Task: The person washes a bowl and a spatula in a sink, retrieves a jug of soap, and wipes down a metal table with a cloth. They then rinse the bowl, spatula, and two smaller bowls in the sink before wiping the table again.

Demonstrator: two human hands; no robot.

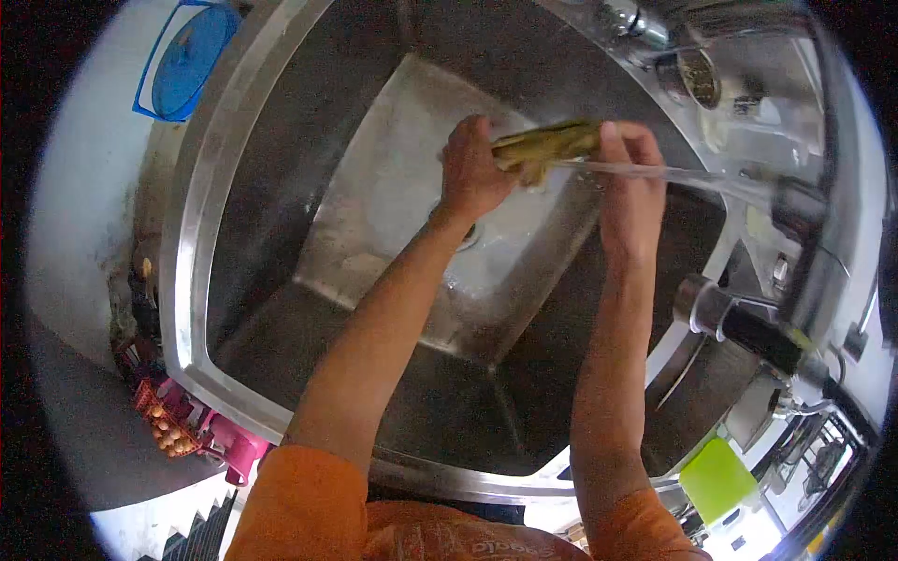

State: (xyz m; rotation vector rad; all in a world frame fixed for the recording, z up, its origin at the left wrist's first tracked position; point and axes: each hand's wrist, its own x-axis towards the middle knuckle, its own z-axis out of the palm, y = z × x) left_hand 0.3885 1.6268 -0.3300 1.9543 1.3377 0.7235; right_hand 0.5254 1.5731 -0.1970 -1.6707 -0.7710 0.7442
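Note:
Both of my hands are over a deep metal sink [374, 187], holding a yellow-green, limp bundle [552, 142] between them. It looks like leafy stalks, but blur hides its exact kind. My left hand [475, 168] is closed on the bundle's left end. At its right end, my right hand [631, 178] pinches it between thumb and fingers. A stream of water [692, 175] runs from the tap [798, 204] on the right and reaches the bundle's underside. The drain [468, 236] is partly hidden behind my left wrist.
A second tap [748, 327] stands at the sink's right rim. A metal cup [700, 79] sits near the upper right corner. Beyond the left rim are a blue basket [194, 61], a red egg tray [168, 421] and a pink container [238, 444]. Something bright green [718, 481] lies at lower right.

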